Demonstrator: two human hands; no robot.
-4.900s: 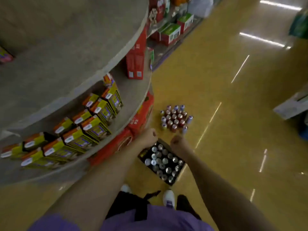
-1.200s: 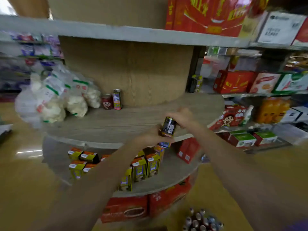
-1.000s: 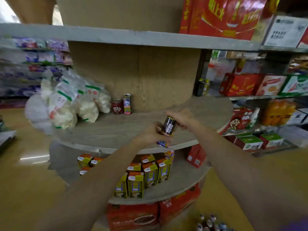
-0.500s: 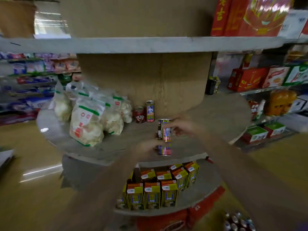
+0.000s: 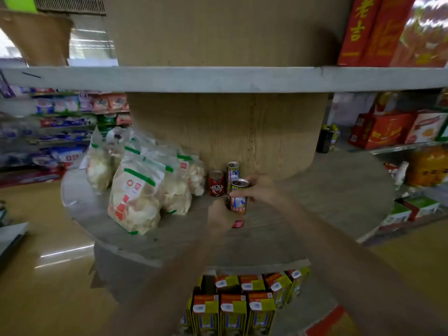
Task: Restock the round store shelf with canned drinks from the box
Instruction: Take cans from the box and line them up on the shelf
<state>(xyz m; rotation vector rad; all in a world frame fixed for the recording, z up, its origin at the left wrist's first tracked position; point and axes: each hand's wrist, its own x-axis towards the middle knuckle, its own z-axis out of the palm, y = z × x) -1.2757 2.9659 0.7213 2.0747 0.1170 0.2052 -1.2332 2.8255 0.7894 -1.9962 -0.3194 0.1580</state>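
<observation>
Over the middle tier of the round wooden shelf [image 5: 334,190], my right hand [image 5: 263,190] grips an upright drink can [image 5: 238,196] with a silver top and a blue and yellow label. Just below it, my left hand [image 5: 219,218] holds a second can [image 5: 238,223]; only its red lower end shows. Both hands are blurred. Two cans stand on the shelf right behind them against the column: a short red can [image 5: 216,183] and a tall can [image 5: 233,169]. The box is out of view.
Clear bags of white snacks [image 5: 135,190] fill the shelf's left side. The wide column [image 5: 225,132] closes the back. Juice cartons [image 5: 232,309] stand on the tier below, red gift boxes [image 5: 378,30] on the tier above. Wall shelves [image 5: 392,132] run at the right.
My hands left the box on the floor and rose with the cans. In the last second they moved forward over the shelf, up to the two standing cans.
</observation>
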